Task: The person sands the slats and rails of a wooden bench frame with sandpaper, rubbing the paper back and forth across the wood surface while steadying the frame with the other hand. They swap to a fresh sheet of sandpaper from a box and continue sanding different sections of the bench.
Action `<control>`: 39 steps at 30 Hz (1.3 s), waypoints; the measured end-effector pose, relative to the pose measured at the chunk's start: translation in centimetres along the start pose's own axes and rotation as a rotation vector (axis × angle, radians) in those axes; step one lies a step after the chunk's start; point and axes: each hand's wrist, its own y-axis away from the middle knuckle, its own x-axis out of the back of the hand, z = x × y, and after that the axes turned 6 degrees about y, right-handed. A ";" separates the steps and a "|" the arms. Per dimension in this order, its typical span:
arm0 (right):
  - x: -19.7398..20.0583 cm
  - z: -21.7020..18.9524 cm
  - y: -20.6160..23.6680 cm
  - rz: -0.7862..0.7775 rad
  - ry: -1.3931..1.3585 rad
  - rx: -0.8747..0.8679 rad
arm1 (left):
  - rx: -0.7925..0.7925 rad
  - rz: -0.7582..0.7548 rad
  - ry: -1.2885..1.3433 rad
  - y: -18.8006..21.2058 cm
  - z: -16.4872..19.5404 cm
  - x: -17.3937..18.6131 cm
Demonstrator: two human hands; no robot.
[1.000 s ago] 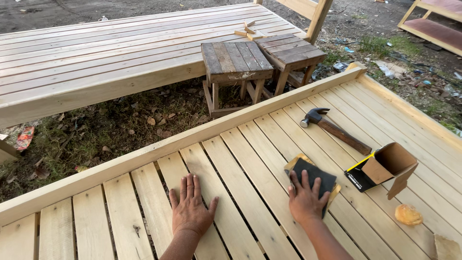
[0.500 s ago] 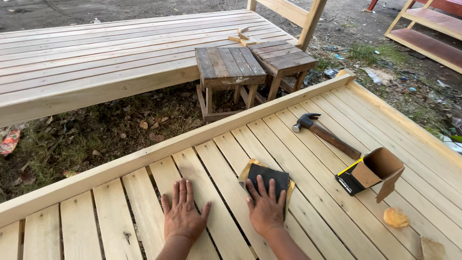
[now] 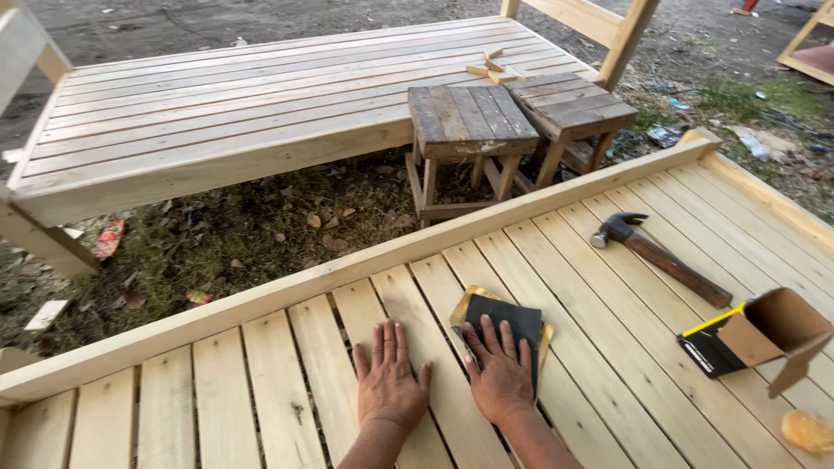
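Both hands have slid leftward along the slats, sandpaper dragged with them.
Right hand [image 3: 501, 379] presses flat, fingers spread, on the dark sandpaper sheet [image 3: 506, 320]; left hand [image 3: 388, 382] lies spread on a bare slat [image 3: 321, 373]. Splinters could catch skin; the sheet may snag in a gap.

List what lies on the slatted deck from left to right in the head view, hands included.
left hand → right hand on the dark sandpaper sheet → hammer → open cardboard box → small orange piece
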 end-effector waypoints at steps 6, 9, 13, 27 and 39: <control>-7.0 -0.4 11.2 0.723 0.339 0.303 | -0.064 0.018 -0.006 0.1 -1.1 -0.3; -8.8 0.6 13.3 0.916 0.336 0.337 | -0.126 -0.026 -0.041 0.5 -2.7 0.0; -6.3 2.0 6.8 0.339 0.207 0.275 | -0.360 0.759 -0.206 1.6 -7.0 1.5; -5.9 -4.9 5.2 0.411 0.094 0.425 | 0.189 -0.065 -0.012 2.6 -7.1 5.3; -7.9 -2.8 8.6 0.858 0.368 0.393 | 0.168 -0.075 -0.012 2.5 -7.6 5.5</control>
